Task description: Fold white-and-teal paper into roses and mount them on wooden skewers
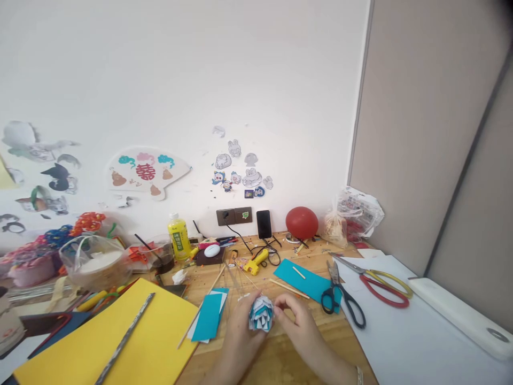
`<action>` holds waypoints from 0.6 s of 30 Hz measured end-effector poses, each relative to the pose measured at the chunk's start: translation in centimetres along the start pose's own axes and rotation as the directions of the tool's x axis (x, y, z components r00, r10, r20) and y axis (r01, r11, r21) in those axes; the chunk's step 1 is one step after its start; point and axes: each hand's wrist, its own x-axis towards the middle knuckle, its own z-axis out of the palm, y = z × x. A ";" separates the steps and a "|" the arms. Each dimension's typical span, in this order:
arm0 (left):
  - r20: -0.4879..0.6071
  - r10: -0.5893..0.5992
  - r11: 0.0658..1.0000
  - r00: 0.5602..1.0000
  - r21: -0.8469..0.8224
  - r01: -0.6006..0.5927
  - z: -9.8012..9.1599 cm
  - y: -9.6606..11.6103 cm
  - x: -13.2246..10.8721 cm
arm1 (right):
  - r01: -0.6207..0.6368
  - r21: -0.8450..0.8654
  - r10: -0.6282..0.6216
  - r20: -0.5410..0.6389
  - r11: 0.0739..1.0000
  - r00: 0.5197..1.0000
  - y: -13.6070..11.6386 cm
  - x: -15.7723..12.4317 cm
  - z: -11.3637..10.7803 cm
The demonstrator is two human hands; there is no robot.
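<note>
Left hand [241,319] clasped the paper ball [262,315]; grip of right hand [298,317] could not be told. Ball seemed light, crushable, best cradled by its sides.

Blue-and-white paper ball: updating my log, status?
Left hand holding ball. Right hand at its edge, contact unclear. Black-handled metal scissors aside, not blocking.

Left hand [243,321] cupped, right hand [298,321] near it, fingers [287,299] curled, 2 forearms [236,357] converging
</note>
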 end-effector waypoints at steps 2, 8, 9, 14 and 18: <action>0.010 0.003 1.000 1.000 -0.007 -0.003 -0.1 0.0 0.0 | -0.007 -0.021 0.008 0.012 1.000 1.000 -0.1 0.0 0.0; 0.018 0.018 1.000 1.000 -0.009 -0.018 -0.4 0.3 0.2 | 0.000 -0.127 0.002 0.016 0.992 1.000 0.0 -0.2 0.0; 0.026 0.025 1.000 0.999 -0.009 -0.024 -0.4 0.4 0.2 | 0.008 -0.144 -0.006 0.015 0.990 1.000 0.0 -0.2 0.0; 0.059 0.052 0.999 0.997 -0.011 -0.051 -0.3 0.3 0.2 | 0.041 -0.202 -0.039 0.016 0.979 0.999 0.0 -0.4 0.0; 0.066 0.045 0.999 0.997 -0.022 -0.043 -0.1 0.1 0.1 | 0.069 -0.201 -0.061 0.043 0.977 0.997 -0.2 -0.4 -0.1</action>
